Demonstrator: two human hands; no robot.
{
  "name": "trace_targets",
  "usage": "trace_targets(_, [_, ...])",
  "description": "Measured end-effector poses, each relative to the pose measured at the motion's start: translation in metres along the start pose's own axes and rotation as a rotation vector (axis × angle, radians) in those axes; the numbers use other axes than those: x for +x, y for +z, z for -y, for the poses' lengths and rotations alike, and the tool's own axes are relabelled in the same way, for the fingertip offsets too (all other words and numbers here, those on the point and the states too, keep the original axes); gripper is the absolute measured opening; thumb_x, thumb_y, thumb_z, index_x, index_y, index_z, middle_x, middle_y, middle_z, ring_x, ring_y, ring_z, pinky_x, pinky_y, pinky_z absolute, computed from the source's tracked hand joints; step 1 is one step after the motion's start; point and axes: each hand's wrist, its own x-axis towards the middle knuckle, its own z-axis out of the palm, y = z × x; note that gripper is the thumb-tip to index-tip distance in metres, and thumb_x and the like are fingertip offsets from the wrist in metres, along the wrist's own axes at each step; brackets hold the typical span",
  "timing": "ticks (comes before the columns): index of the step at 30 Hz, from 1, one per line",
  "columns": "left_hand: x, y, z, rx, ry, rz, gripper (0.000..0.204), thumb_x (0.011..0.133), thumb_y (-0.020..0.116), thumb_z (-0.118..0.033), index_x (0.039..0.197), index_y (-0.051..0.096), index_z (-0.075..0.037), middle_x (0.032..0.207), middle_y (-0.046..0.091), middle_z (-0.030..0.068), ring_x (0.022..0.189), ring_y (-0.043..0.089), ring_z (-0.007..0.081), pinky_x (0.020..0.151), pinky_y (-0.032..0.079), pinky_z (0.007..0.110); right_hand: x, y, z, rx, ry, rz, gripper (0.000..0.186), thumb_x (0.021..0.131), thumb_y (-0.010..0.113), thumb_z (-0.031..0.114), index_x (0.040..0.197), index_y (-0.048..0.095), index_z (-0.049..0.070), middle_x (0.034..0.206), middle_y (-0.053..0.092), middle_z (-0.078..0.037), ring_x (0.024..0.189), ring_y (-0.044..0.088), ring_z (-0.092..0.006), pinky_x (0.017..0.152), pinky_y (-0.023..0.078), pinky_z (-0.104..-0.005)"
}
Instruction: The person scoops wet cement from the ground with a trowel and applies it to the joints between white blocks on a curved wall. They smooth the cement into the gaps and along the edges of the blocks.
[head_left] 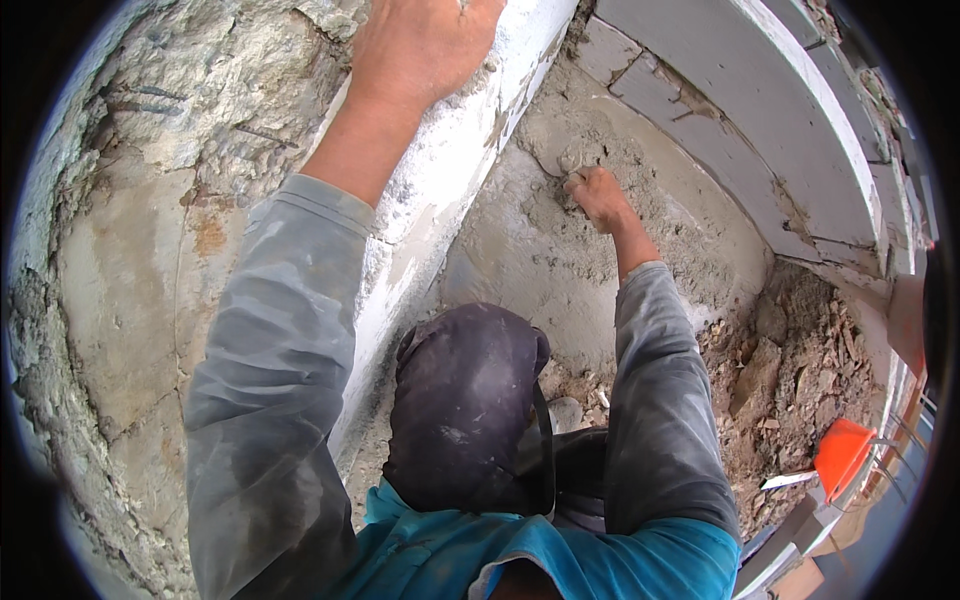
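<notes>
While the left hand point(420, 45) lies flat and open on the edge of the white block wall point(440, 190), holding nothing, the right hand point(598, 197) is curled shut around a lump of wet grey mortar point(575, 160). The lump sits at the fingertips, pressed on the mortar heap point(560, 250) under the hand. Above that hand curve 2 rows of grey blocks point(740, 130). Far below it, past the rubble point(790, 380), lies an orange bucket point(842, 455).
</notes>
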Motion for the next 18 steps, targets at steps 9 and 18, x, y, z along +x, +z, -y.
trace_targets(9, [-0.006, -0.007, 0.009, -0.041, 0.033, 0.059, 0.075, 0.095, 0.054, -0.043, 0.149, 0.034, 0.005, 0.141, 0.043, 0.0292, 0.13, 0.047, 0.041, 0.109, 0.039, 0.05, -0.066, 0.02, 0.042, 0.976, 0.222, -0.012, 0.017, 0.089, 0.066, 0.019, 0.095, 0.067, 0.003, 0.075, 0.064, -0.003, 0.061, 0.059, -0.0114, 0.055, 0.048, -0.0271])
trace_targets(18, [-0.007, 0.0, 0.007, 0.029, -0.008, 0.028, 0.073, 0.093, 0.054, -0.036, 0.15, 0.032, 0.003, 0.137, 0.047, 0.0253, 0.128, 0.048, 0.0403, 0.106, 0.04, 0.05, -0.097, -0.125, 0.153, 0.771, -0.135, -0.46, 0.025, 0.089, 0.058, 0.017, 0.106, 0.063, 0.0, 0.082, 0.062, -0.003, 0.064, 0.057, -0.01, 0.057, 0.046, -0.0266])
